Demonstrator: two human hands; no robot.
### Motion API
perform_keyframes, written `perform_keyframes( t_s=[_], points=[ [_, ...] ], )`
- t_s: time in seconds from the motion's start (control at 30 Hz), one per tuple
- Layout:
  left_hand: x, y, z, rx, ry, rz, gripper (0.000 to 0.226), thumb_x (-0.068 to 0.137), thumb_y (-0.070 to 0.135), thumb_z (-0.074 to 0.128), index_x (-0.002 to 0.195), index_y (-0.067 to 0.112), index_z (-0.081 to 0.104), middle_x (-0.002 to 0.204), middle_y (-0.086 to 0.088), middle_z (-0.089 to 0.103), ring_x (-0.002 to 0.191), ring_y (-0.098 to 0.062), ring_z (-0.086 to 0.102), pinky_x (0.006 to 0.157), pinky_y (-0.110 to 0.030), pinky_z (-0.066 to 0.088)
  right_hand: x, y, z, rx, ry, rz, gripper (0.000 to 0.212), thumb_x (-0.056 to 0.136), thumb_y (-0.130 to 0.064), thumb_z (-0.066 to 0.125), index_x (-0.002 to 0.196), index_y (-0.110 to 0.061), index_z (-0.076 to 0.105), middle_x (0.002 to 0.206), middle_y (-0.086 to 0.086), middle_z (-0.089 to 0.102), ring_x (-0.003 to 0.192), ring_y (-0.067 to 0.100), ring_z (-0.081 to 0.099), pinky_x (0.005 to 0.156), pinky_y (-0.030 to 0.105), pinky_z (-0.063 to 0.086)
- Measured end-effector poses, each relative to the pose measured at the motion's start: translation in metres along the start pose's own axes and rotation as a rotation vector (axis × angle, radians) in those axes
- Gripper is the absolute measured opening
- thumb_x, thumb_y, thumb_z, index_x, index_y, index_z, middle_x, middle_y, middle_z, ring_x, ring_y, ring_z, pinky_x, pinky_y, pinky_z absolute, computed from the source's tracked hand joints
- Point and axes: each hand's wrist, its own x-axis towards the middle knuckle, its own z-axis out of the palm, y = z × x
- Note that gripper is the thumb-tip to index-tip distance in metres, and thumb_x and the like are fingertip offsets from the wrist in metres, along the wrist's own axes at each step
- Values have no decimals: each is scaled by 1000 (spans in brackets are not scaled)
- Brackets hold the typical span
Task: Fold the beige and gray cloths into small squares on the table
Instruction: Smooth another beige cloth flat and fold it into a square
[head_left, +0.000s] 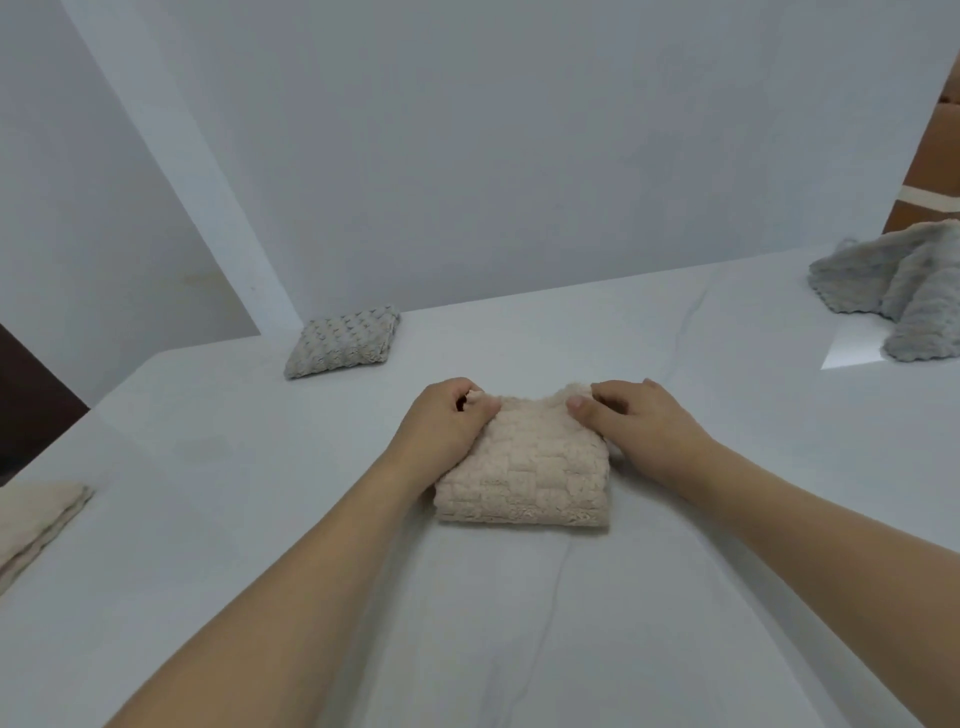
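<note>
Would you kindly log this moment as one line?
beige cloth: folded, mid-table | left hand: pinches far-left corner | right hand: pinches far-right corner | gray cloth: unfolded, far right

The beige cloth (524, 467) at the centre shows a woven basket-weave texture. At ten o'clock a folded gray cloth (343, 343) carries a scalloped, shell-like pattern. At two o'clock lies a pale blue-gray cloth (893, 286) (ribbed, fuzzy). At eight o'clock, another beige cloth (36, 519). The surface (519, 623) is white, faintly veined.

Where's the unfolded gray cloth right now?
In the head view, the unfolded gray cloth lies crumpled at the table's far right edge, well away from both hands.
</note>
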Motion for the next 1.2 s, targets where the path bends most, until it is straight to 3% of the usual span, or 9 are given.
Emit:
perform_keyframes(
  t_s=[0.13, 0.23, 0.37, 0.47, 0.6, 0.7, 0.9, 1.07, 1.2],
  points=[
    [7, -10, 8, 30, 52, -6, 25, 88, 41, 64, 76, 18, 64, 61, 13, 57, 55, -8, 49, 62, -29, 41, 5, 9, 5, -64, 44, 28, 32, 95, -36, 48, 78, -11, 58, 69, 2, 61, 73, 19, 57, 115, 42, 19],
    [11, -8, 9, 102, 64, -23, 24, 86, 42, 66, 76, 20, 65, 62, 12, 59, 56, -9, 51, 64, -31, 45, 7, 5, 6, -117, 79, 34, 18, 94, -33, 49, 92, -21, 63, 88, -6, 66, 89, 13, 58, 115, 39, 19],
    [11, -10, 8, 107, 81, -20, 22, 86, 39, 67, 77, 19, 66, 65, 10, 61, 58, -8, 52, 64, -29, 44, 8, 5, 6, -177, 108, 38, 32, 98, -48, 39, 96, -24, 60, 92, -11, 62, 86, 6, 53, 107, 39, 31],
    [12, -9, 8, 118, 87, -23, 22, 86, 40, 68, 76, 20, 66, 63, 11, 59, 57, -6, 51, 61, -26, 41, 10, 5, 8, -255, 108, 17, 26, 99, -38, 41, 116, -28, 58, 120, -13, 58, 110, 9, 48, 111, 40, 27],
    [13, -5, 7, 131, 82, -85, 23, 84, 42, 69, 79, 20, 65, 65, 11, 60, 57, -8, 54, 60, -26, 41, 11, 7, 10, -298, 113, 2, 16, 98, -37, 42, 102, -29, 56, 109, -14, 56, 98, 7, 42, 108, 38, 29],
    [11, 0, 0, -94, 41, -220, 32, 85, 44, 66, 81, 14, 59, 61, 4, 60, 49, -15, 52, 58, -30, 44, 10, 6, 11, -329, 115, 6, 18, 98, -37, 40, 97, -26, 54, 108, -11, 57, 95, 8, 41, 107, 37, 30],
    [-20, 17, -24, -227, -151, -463, 27, 87, 39, 61, 85, 13, 57, 69, -5, 54, 46, -14, 42, 49, -25, 31, 8, -1, 9, -392, 47, 35, 28, 94, -37, 36, 79, -22, 55, 133, -13, 49, 121, 13, 43, 113, 38, 23],
    [-45, 17, -32, -348, -232, -508, 24, 81, 36, 67, 90, 14, 63, 85, -13, 55, 57, -18, 43, 56, -27, 35, 7, -2, 9, -453, -14, 30, 33, 97, -44, 32, 100, -23, 58, 139, -14, 41, 129, 12, 34, 114, 37, 16],
    [-58, 17, -30, -342, -226, -477, 21, 74, 34, 73, 84, 16, 69, 76, -6, 56, 61, -17, 43, 58, -26, 34, 8, -1, 9, -474, -27, 40, 38, 98, -46, 31, 108, -22, 59, 140, -14, 39, 132, 13, 33, 113, 37, 15]
  ],
)
